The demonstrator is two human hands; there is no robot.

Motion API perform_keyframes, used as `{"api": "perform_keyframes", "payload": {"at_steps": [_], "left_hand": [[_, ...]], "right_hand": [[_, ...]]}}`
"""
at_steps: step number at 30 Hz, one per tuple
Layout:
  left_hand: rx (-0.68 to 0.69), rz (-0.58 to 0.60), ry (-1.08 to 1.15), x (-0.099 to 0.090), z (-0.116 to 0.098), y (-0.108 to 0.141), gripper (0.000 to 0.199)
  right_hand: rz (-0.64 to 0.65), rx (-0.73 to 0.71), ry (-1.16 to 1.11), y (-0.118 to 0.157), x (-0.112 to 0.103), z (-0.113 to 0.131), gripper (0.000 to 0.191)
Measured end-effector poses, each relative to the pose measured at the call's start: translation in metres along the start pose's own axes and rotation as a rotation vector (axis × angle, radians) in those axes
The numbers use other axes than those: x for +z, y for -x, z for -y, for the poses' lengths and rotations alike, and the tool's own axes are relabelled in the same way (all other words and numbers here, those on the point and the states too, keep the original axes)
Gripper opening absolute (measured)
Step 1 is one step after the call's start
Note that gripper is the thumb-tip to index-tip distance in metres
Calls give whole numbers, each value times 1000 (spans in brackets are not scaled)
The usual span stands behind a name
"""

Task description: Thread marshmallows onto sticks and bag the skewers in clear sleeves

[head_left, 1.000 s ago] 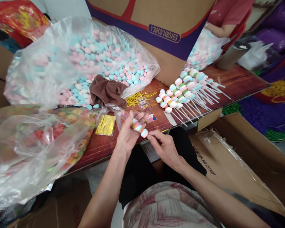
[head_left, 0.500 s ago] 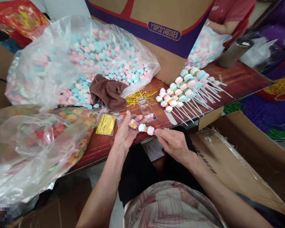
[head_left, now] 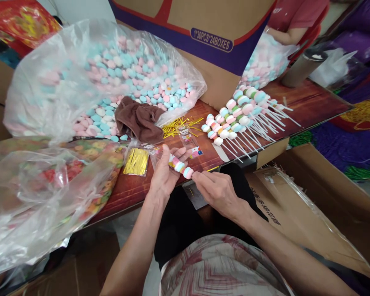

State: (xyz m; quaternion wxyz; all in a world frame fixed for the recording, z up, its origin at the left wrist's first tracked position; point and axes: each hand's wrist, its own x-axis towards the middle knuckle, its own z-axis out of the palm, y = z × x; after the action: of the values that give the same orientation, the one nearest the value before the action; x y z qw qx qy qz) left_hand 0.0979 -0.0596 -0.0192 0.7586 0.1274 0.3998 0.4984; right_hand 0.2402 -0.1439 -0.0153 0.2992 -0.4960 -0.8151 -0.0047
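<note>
A marshmallow skewer [head_left: 187,172] in pink, white and blue lies across the gap between my hands, over the table's front edge. My right hand [head_left: 217,191] pinches its lower end; the stick is hidden by the fingers. In my left hand [head_left: 166,168] a small printed clear bag [head_left: 172,159] rests against the palm, held by the thumb, with the skewer's upper part inside it. Close by lie another flat printed bag [head_left: 196,151], a packet of gold twist ties [head_left: 136,161] and loose gold twist ties [head_left: 175,127]. Finished-looking marshmallow skewers [head_left: 234,117] are piled to the right.
A large clear sack of marshmallows [head_left: 111,78] fills the back left, with a brown cloth [head_left: 138,121] before it. A big carton [head_left: 209,53] stands behind. An open cardboard box [head_left: 311,205] is at lower right. Across the table sits a person in a red sleeve [head_left: 305,16].
My right hand has moved left toward my left hand, and the marshmallow skewer has slid farther into the small bag. The camera view has shifted slightly.
</note>
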Motion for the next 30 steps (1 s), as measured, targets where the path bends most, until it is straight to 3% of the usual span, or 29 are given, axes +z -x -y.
{"api": "perform_keyframes", "payload": {"at_steps": [3, 7, 12, 17, 23, 30], "left_hand": [[117, -49, 71, 2, 0, 0, 41], [164, 14, 25, 0, 0, 0, 47], [139, 112, -75, 0, 1, 4, 44], [26, 203, -153, 0, -6, 8, 45], [278, 30, -152, -8, -14, 5, 37], [257, 72, -115, -17, -13, -2, 26]], "right_hand": [[-26, 116, -104, 6, 5, 7, 24], [-85, 216, -238, 11, 11, 6, 21], [-122, 276, -387, 8, 15, 2, 17], [-163, 369, -550, 3, 11, 1, 15], [-249, 342, -529, 1, 10, -3, 13], [-154, 343, -556, 0, 6, -6, 16]]}}
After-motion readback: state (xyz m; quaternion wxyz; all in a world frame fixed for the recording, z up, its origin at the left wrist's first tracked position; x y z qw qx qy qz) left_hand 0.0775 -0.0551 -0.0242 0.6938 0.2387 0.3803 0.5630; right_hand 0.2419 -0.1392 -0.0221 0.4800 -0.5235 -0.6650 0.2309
